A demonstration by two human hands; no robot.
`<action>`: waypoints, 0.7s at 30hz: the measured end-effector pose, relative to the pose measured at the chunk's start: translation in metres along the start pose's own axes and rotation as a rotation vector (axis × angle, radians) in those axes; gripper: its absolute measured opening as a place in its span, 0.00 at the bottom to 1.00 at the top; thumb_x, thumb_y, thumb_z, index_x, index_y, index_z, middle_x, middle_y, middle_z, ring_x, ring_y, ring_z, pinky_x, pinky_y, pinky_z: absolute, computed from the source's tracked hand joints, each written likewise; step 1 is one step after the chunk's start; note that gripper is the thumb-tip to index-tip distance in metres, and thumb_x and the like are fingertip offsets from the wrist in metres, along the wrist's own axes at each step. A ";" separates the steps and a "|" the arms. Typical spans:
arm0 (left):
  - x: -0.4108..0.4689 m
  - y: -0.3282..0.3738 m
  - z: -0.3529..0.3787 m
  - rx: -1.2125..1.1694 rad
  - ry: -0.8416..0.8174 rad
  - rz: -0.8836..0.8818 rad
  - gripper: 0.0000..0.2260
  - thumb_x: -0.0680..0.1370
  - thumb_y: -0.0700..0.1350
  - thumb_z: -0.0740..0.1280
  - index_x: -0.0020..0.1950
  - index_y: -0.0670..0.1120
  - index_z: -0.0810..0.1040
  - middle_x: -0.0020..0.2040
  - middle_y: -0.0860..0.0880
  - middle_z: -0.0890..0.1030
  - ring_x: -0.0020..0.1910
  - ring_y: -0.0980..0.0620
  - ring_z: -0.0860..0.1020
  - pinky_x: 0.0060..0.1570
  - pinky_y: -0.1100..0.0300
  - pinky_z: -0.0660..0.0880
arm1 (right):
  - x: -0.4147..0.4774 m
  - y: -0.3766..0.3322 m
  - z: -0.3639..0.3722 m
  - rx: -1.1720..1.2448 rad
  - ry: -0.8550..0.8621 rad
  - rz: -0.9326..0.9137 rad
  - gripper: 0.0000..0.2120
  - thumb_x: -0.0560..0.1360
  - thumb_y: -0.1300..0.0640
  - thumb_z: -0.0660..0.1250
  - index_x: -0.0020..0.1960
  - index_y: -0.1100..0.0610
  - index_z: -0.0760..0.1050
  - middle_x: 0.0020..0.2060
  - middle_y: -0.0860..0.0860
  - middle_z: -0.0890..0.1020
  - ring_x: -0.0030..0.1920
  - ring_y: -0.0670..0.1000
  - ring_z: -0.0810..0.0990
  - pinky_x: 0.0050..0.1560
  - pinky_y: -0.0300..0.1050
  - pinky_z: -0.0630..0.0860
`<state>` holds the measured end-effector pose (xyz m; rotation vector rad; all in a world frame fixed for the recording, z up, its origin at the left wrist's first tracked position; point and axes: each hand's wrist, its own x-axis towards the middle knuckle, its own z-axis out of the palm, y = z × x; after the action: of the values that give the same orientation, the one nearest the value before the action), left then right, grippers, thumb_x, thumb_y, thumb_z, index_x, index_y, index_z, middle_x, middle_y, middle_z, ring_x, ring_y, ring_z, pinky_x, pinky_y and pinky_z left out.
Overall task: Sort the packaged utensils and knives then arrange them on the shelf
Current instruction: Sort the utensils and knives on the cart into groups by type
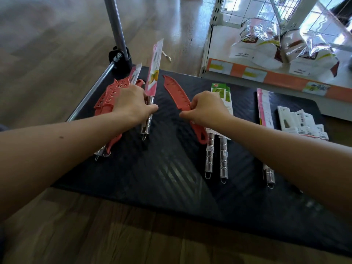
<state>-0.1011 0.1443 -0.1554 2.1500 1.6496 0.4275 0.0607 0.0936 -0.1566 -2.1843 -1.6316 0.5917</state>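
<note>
On the black mat [162, 178], my left hand [131, 103] grips a pink-packaged knife [155, 67] by its steel handle, tip tilted up, beside the red pile [108, 94] at the left edge. My right hand [205, 108] pinches a red knife [175, 88] mid-mat; bare mat lies toward me, shelf [285, 79] beyond.

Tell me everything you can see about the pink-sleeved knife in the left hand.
The pink-sleeved knife has a ribbed, shiny metal handle ending in a small wire loop; its blade is hidden in a long pink card sleeve printed with yellow fruit. The left hand grips it where handle meets sleeve, tip tilted up and away, over the black mat. The right hand, pinching a red knife, does not touch it.
</note>
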 end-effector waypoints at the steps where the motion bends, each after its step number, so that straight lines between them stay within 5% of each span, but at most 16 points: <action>1: 0.000 0.000 0.000 0.002 0.000 0.001 0.16 0.72 0.49 0.70 0.51 0.37 0.80 0.49 0.39 0.82 0.51 0.43 0.78 0.51 0.53 0.74 | 0.001 -0.004 0.003 0.049 -0.027 0.047 0.17 0.68 0.49 0.72 0.45 0.63 0.80 0.37 0.53 0.81 0.38 0.51 0.80 0.36 0.39 0.76; 6: -0.001 -0.006 -0.004 0.012 0.004 -0.011 0.17 0.72 0.49 0.70 0.52 0.37 0.80 0.50 0.39 0.82 0.52 0.42 0.78 0.53 0.52 0.75 | -0.002 -0.021 0.028 0.481 -0.086 0.354 0.15 0.67 0.53 0.75 0.44 0.63 0.77 0.36 0.55 0.79 0.27 0.47 0.77 0.22 0.35 0.75; 14: -0.004 -0.012 -0.009 0.032 -0.027 -0.016 0.16 0.72 0.50 0.70 0.49 0.37 0.81 0.49 0.40 0.82 0.51 0.43 0.79 0.52 0.53 0.75 | -0.012 -0.021 0.055 0.631 -0.083 0.414 0.11 0.68 0.59 0.75 0.35 0.60 0.73 0.33 0.55 0.79 0.30 0.49 0.80 0.37 0.42 0.82; 21: -0.008 -0.007 -0.005 0.046 -0.055 -0.003 0.17 0.72 0.50 0.70 0.51 0.37 0.80 0.49 0.40 0.82 0.51 0.43 0.79 0.53 0.52 0.75 | -0.010 -0.016 0.049 0.490 -0.063 0.378 0.09 0.70 0.55 0.72 0.37 0.58 0.75 0.36 0.54 0.81 0.40 0.52 0.84 0.45 0.45 0.82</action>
<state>-0.1114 0.1390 -0.1543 2.1722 1.6468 0.3300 0.0195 0.0903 -0.1891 -2.1075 -0.9577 1.0487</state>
